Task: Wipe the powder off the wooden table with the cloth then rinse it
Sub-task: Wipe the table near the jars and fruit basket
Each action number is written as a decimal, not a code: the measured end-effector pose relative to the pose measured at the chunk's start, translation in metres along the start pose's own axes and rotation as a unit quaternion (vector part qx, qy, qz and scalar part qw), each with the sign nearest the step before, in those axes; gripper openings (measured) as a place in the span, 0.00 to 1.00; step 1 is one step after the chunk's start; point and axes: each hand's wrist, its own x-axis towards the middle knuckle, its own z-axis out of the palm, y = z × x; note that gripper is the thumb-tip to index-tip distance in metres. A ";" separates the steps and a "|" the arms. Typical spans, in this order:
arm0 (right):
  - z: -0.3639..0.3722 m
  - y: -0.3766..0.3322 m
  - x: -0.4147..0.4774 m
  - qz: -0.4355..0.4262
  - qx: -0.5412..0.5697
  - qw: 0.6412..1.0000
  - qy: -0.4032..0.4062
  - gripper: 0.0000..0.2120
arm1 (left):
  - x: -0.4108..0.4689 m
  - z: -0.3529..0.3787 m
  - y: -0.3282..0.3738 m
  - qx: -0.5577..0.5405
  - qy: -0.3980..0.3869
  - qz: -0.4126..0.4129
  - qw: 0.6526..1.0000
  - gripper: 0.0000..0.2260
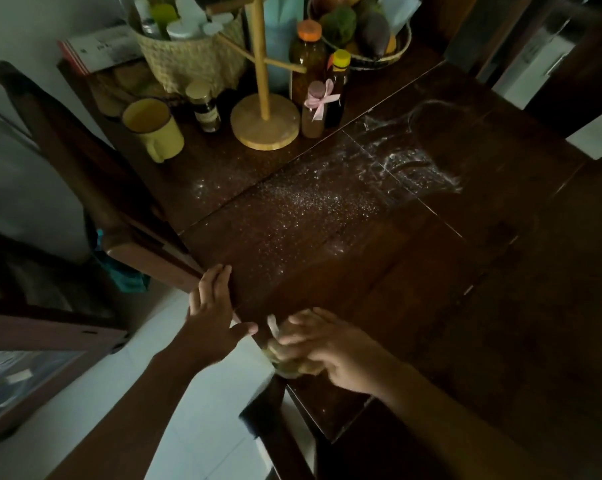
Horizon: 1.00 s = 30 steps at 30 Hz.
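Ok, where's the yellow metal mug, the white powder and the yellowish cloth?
Yellow metal mug (161, 140): head view, its outer side.
White powder (313, 202): head view, middle of the scattered patch.
Yellowish cloth (284, 363): head view, its crumpled left part.

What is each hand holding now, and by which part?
The right hand presses the cloth from above with fairly straight fingers, though it is blurred. The left hand holds nothing; it rests flat at the table edge.

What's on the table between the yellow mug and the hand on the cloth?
Only scattered white powder on the wooden table separates the yellow mug from the right hand, in the head view.
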 end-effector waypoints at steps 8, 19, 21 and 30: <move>-0.012 0.029 -0.010 0.256 0.018 0.931 0.259 0.35 | 0.002 0.003 0.000 0.004 -0.008 0.002 1.000 0.49; -0.029 0.029 -0.093 0.115 -0.004 0.993 -0.031 0.29 | 0.000 0.001 0.006 0.032 0.007 0.008 0.999 0.49; -0.038 0.049 -0.090 0.217 0.012 0.969 0.117 0.29 | 0.000 0.000 0.007 0.041 0.001 0.004 0.999 0.49; 0.013 -0.013 0.002 0.128 -0.016 0.989 0.068 0.39 | 0.001 -0.006 0.013 0.085 -0.014 -0.019 0.996 0.49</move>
